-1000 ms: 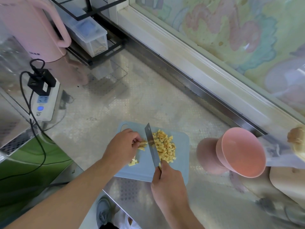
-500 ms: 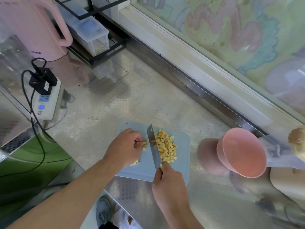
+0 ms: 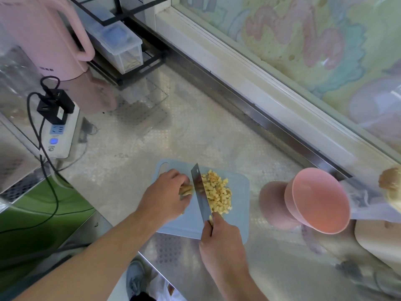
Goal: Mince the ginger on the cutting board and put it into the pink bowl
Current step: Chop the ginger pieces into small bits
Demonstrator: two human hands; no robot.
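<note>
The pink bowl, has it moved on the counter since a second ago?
No. The pink bowl sits in the same spot right of the blue cutting board.

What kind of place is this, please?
Most likely a home kitchen counter: a blue cutting board with diced ginger under a knife, a pink electric kettle, and a pink bowl.

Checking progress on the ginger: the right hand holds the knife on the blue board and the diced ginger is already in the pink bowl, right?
Not quite. In the head view the pink bowl is empty; the diced ginger lies on the blue board, beside the knife in the right hand.
</note>
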